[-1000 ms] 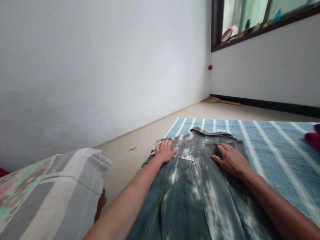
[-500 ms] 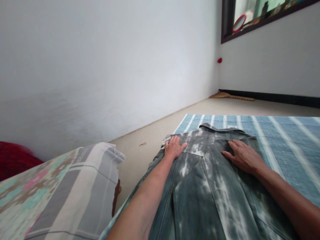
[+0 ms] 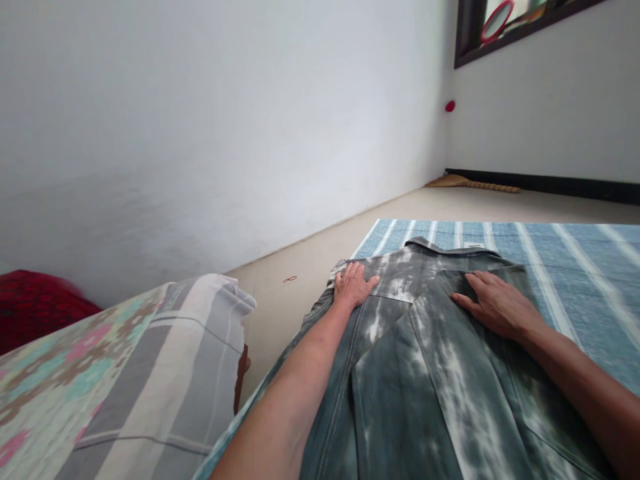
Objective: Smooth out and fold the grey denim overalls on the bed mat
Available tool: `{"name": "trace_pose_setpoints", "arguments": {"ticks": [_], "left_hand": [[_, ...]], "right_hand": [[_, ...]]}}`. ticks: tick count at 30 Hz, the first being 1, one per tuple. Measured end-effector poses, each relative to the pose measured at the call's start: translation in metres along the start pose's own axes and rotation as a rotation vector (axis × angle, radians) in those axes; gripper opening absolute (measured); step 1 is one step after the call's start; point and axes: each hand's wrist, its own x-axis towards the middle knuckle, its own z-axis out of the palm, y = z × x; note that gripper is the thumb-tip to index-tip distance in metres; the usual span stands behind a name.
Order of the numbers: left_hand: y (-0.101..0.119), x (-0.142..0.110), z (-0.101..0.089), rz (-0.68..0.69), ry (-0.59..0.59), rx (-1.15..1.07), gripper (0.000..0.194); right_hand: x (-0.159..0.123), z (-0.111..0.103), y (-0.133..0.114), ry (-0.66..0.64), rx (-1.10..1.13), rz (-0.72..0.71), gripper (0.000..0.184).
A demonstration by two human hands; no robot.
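Observation:
A faded, bleached denim jacket (image 3: 425, 373) lies flat on a blue striped mat (image 3: 560, 267), its collar pointing away from me. My left hand (image 3: 353, 287) rests flat and open on the jacket's left shoulder area, fingers spread. Flat on the right shoulder area, near the collar, lies my right hand (image 3: 495, 307), its fingers stretched out. Neither hand grips the cloth.
A patterned pillow (image 3: 120, 380) lies at my left, with a red cloth (image 3: 40, 303) behind it. A white wall runs along the left. A broom (image 3: 470, 183) lies at the far wall's base. A small rubber band (image 3: 290, 279) sits on the bare floor.
The view has swung left and down, so the window has slid up out of sight and the red cloth has appeared. Both hands stay flat on the jacket in the same places.

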Motion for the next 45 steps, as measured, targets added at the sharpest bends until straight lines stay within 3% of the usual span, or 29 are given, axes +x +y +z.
{"name": "trace_pose_setpoints", "arguments": {"ticks": [17,45], "left_hand": [[0.000,-0.006,0.002,-0.012,0.012,-0.017,0.067],[-0.001,-0.004,0.004,-0.003,0.027,-0.042,0.069]], "right_hand": [[-0.003,0.013,0.006,0.103,0.020,-0.059,0.059],[-0.002,0.013,0.008,0.061,-0.003,-0.027,0.066]]}}
